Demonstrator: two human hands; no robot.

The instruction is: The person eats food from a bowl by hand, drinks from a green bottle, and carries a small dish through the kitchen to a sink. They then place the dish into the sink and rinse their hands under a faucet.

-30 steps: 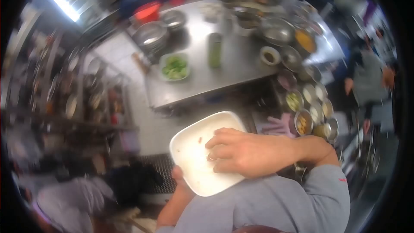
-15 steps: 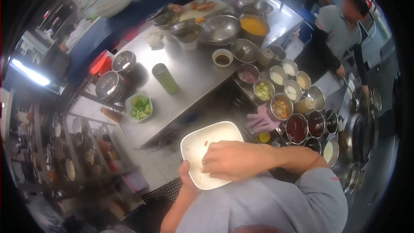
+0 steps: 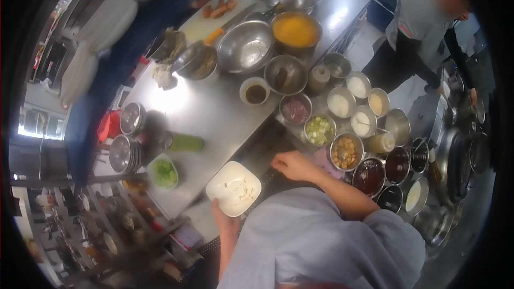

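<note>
My left hand (image 3: 222,218) grips the near edge of a white square dish (image 3: 234,188), held low beside the steel counter (image 3: 214,115). The dish is nearly bare, with a few small food scraps. My right hand (image 3: 293,165) is off the dish and reaches right, fingers loosely curled with nothing in them, just short of a pink cloth (image 3: 324,158) and a steel tub of diced orange food (image 3: 345,152). Grey sleeves cover both of my arms.
Several steel tubs of ingredients and sauces (image 3: 369,174) crowd the right side. On the counter stand a green cylinder (image 3: 184,142), a dish of greens (image 3: 163,173), mixing bowls (image 3: 246,45) and a pot of yellow liquid (image 3: 295,29). Another person in grey (image 3: 415,37) stands at the far right.
My right hand has lifted off the white dish and moved right toward the tubs. The view has swung toward the counter and the dish looks smaller and lower.
</note>
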